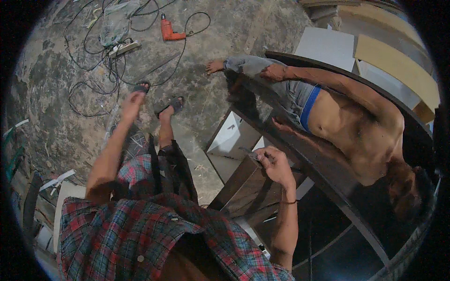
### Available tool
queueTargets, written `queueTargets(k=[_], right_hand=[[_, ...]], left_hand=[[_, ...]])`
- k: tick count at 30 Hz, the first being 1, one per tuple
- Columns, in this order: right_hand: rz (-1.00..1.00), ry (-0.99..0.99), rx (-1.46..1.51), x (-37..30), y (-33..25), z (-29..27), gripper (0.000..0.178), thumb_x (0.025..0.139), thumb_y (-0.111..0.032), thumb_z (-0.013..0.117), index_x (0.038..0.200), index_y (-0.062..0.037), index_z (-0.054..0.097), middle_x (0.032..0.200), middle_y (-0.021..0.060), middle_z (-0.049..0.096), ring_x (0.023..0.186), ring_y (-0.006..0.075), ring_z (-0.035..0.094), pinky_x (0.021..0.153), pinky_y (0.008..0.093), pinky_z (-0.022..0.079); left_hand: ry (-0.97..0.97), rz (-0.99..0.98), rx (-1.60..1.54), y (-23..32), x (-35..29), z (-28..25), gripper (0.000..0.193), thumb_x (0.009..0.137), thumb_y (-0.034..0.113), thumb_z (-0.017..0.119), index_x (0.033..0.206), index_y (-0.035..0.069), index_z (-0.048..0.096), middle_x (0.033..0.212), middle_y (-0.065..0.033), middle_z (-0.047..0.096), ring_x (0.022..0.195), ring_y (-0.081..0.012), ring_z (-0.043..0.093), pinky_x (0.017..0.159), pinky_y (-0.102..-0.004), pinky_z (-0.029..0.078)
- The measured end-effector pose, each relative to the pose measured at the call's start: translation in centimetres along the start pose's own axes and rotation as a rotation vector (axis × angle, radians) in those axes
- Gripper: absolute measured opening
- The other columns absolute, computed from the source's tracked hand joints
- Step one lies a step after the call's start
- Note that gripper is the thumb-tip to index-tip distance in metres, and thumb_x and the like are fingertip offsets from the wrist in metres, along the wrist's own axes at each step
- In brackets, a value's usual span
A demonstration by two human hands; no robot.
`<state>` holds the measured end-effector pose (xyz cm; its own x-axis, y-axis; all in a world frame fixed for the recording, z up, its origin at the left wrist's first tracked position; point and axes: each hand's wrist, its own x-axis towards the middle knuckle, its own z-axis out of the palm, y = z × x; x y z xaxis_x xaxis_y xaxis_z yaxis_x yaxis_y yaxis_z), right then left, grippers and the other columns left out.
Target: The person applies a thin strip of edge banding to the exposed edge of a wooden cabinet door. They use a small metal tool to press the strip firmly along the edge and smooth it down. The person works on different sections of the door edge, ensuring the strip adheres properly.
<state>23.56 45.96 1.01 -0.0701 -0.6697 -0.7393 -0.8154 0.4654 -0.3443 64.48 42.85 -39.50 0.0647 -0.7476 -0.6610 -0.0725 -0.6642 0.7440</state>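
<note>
My right hand (275,166) is closed at the upper corner of a dark brown wood-grain cabinet piece (251,185). From its fingertips a thin grey piece (247,151) sticks out, too small to name. Away to the left, my left hand (132,106) hangs over the floor near my sandalled foot, touching nothing that I can see. Motion smears its fingers, so their state is unclear. White inner panels (233,133) show in the open furniture beyond the brown piece. A long dark board (323,185) runs along its right side.
Another person (356,126) sits at the right among dark boards, one hand (274,72) on their leg. An orange drill (171,30) lies on the concrete floor with tangled black cables (96,89). White and yellowish panels (323,44) stand far right; scraps (58,180) lie at left.
</note>
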Motion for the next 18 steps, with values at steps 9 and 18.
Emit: queueTargets(k=[9,18], right_hand=[[-0.100,-0.109,-0.158,0.5,-0.2,-1.0,0.020,0.086,0.000,0.063,0.106,-0.0005,0.067,0.095,0.0176,0.065,0.092,0.0385,0.062,0.083,0.0416,0.050],[-0.118,-0.149,-0.091,-2.7,-2.5,-4.4,0.019,0.082,0.004,0.061,0.099,-0.0013,0.067,0.092,0.0153,0.064,0.092,0.0353,0.062,0.083,0.0386,0.050]], left_hand=[[0.120,-0.055,0.289,-6.9,-0.8,-19.1,0.030,0.095,0.028,0.064,0.101,-0.001,0.066,0.080,-0.0031,0.064,0.071,-0.0105,0.058,0.064,-0.0261,0.044],[-0.081,0.047,0.368,-5.3,-3.0,-11.0,0.034,0.094,0.024,0.063,0.111,-0.005,0.066,0.090,-0.0091,0.067,0.080,-0.0172,0.063,0.074,-0.0319,0.050]])
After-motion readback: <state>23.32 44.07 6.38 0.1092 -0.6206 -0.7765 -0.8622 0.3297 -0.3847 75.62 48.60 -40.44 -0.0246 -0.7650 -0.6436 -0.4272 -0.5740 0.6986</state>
